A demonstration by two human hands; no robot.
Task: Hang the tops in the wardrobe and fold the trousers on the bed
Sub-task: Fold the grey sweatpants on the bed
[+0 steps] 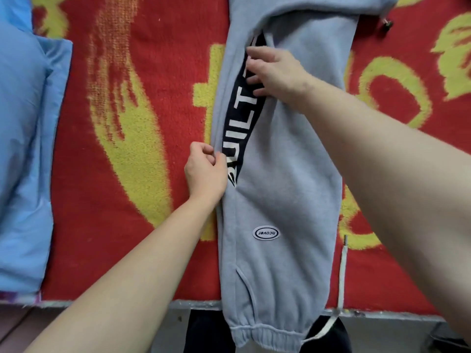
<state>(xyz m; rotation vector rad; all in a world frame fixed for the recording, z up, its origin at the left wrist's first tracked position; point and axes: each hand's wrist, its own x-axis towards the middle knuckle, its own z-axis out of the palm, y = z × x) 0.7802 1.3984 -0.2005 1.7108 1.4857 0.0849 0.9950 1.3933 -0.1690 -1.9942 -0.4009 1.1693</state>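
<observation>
Over the bed's near edge: the elastic waistband (265, 335) of the grey-blue sweatpants (288, 174) hangs past the grey bed frame (198, 304).
Sweatpants: laid lengthwise on the red and yellow blanket (114, 225), waist nearest, legs running away to the far edge of the view, one leg lying over the other.
Drawstring (341, 271): a pale flat cord just right of the sweatpants, running on the blanket from the waistband away.
Logo patch (265, 233): a white oval with dark letters on the sweatpants' upper thigh, beyond the waistband.
Left hand (206, 169): at the sweatpants' left edge, fingers curled, thumb and forefinger pinching the edge of the fabric.
Side stripe (242, 123): a black band with white capital letters, running along the sweatpants from beside the left hand to the right hand.
Right hand (275, 72): farther along the sweatpants, fingers straight and close together, lying flat across the far part of the stripe.
Blue bedding (23, 123): padded and plain, well to the left of the sweatpants, overlapping the blanket.
</observation>
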